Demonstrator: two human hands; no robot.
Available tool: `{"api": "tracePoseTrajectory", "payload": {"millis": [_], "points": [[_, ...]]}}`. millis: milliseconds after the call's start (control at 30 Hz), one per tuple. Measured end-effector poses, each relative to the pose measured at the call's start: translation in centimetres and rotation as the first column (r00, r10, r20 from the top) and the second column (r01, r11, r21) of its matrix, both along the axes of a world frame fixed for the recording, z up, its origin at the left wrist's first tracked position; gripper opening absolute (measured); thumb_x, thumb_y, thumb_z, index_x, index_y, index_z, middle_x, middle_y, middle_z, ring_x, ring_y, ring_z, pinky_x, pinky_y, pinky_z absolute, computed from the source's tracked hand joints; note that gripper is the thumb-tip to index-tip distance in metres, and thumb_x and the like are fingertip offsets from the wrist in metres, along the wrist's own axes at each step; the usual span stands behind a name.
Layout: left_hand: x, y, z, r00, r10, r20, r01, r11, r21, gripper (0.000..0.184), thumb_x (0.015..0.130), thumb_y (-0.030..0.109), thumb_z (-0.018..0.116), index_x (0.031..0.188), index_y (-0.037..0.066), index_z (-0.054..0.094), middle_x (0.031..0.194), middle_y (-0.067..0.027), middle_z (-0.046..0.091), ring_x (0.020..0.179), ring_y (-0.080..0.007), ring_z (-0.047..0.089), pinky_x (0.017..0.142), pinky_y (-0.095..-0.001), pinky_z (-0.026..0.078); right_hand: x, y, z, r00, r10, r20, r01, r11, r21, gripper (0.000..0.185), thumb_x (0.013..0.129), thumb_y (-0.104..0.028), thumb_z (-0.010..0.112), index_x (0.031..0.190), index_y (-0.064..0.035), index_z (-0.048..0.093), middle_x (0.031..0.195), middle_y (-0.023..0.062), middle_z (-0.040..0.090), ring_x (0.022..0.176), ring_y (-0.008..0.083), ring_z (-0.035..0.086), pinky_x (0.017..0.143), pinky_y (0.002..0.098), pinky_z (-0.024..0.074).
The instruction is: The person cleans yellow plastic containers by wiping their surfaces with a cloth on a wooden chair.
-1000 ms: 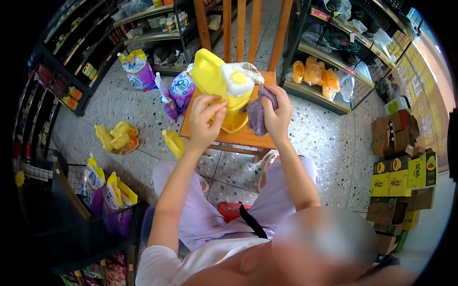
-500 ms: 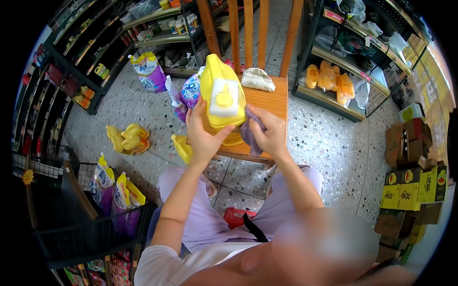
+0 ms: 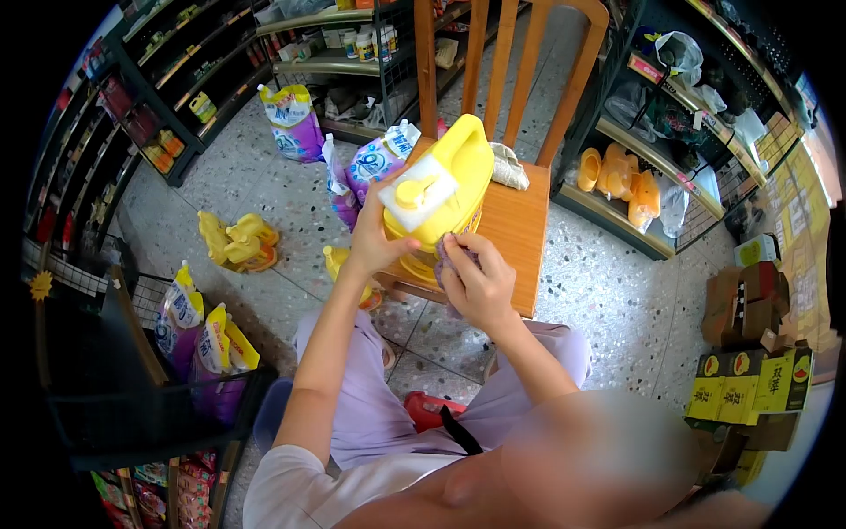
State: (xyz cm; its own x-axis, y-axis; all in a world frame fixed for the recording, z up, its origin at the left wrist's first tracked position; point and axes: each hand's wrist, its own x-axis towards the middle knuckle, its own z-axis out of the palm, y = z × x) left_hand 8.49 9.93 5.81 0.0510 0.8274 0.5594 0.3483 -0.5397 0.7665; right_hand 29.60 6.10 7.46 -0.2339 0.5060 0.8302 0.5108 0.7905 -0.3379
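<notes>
Left hand (image 3: 375, 238) clamps our jug (image 3: 470, 187) from the left; right hand (image 3: 480, 284) pinches our rag (image 3: 441, 271) against its right side.

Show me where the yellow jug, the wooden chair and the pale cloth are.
Yellow jug (image 3: 469, 196), head view, side near handle.
Wooden chair (image 3: 515, 231), head view, bare seat.
Pale cloth (image 3: 508, 170), head view, its middle.

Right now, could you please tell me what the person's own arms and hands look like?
The left hand and right hand are bare, without gloves, and both forearms are uncovered, with no watch or bracelet in view. A plain white, short fabric sleeve covers the left upper arm; the right sleeve is hidden behind a blurred area.
</notes>
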Motion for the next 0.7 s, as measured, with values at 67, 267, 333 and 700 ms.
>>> {"api": "tracePoseTrajectory", "payload": {"millis": [67, 267, 333, 700], "points": [[0.3, 0.1, -0.3, 0.996, 0.066, -0.055, -0.063, 0.997, 0.043, 0.112, 0.064, 0.068, 0.082, 0.142, -0.002, 0.044, 0.144, -0.0181, 0.047, 0.134, -0.0354, 0.043, 0.113, -0.0461, 0.031, 0.9, 0.8, 0.1, 0.999, 0.051, -0.004, -0.051, 0.999, -0.005, 0.034, 0.075, 0.0, 0.071, 0.109, -0.0034, 0.072, 0.1, 0.0103, 0.065, 0.078, 0.0228, 0.068, 0.064, 0.0306, 0.0559], [2.0, -1.6, 0.9, 0.966, 0.258, -0.03, -0.251, 0.957, 0.144, 0.115, 0.058, 0.059, 0.088, 0.143, -0.001, 0.039, 0.141, -0.0194, 0.046, 0.134, -0.041, 0.041, 0.116, -0.0518, 0.025, 2.2, 2.5, 4.6, 0.973, -0.006, -0.23, 0.008, 1.0, 0.006, 0.027, 0.076, 0.007, 0.069, 0.102, -0.0008, 0.071, 0.096, 0.0126, 0.065, 0.085, 0.0227, 0.068, 0.068, 0.0337, 0.0554], [2.8, -1.9, 1.5, 0.958, 0.284, 0.027, -0.284, 0.94, 0.189, 0.114, 0.058, 0.056, 0.09, 0.143, -0.001, 0.039, 0.138, -0.0184, 0.048, 0.133, -0.04, 0.042, 0.118, -0.0553, 0.02, 1.3, 3.2, 7.4, 0.972, 0.1, -0.212, -0.096, 0.995, 0.029, 0.024, 0.077, 0.003, 0.07, 0.1, -0.0024, 0.071, 0.095, 0.0105, 0.066, 0.084, 0.0233, 0.068, 0.07, 0.0341, 0.0555], [4.1, -1.6, 1.6, 0.914, 0.404, -0.037, -0.373, 0.872, 0.317, 0.081, 0.065, 0.033, 0.087, 0.13, 0.003, 0.049, 0.118, -0.01, 0.059, 0.117, -0.0299, 0.057, 0.118, -0.0627, 0.01, -4.3, 6.5, 13.2, 0.886, 0.187, 0.424, -0.146, 0.981, -0.127, 0.017, 0.081, -0.017, 0.064, 0.093, -0.0123, 0.075, 0.088, 0.0042, 0.072, 0.084, 0.0237, 0.069, 0.069, 0.0367, 0.0554]]}}
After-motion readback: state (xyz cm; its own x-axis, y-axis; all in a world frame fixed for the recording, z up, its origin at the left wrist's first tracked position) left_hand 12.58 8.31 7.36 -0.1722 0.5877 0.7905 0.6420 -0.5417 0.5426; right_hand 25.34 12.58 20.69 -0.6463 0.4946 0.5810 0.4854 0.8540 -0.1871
